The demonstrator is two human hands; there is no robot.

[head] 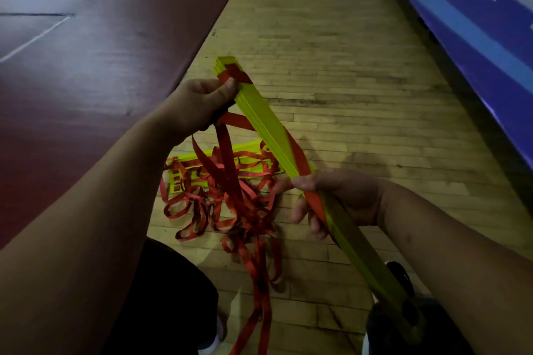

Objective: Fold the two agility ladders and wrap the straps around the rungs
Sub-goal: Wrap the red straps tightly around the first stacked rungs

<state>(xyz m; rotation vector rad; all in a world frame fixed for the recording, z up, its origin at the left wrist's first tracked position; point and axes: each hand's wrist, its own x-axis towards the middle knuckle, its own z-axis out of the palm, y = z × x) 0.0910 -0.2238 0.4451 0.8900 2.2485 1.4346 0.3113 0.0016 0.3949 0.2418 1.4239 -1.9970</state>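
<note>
A stacked bundle of yellow rungs [266, 121] slants from upper middle down to the lower right. My left hand [199, 104] grips its far end, the thumb pressing a red strap [236, 75] wound around the rungs there. My right hand [340, 199] holds the bundle lower down, fingers around a red strap [300, 161] laid along its side. Loose red straps [230, 202] hang from the bundle in a tangle over the floor. Beneath them lies the second ladder [202, 161], yellow rungs spread flat.
A wooden plank floor [346, 66] runs through the middle. A dark red mat [86, 52] borders it on the left, a blue banner [476, 23] on the right. My dark trousers and shoes [401, 277] show at the bottom.
</note>
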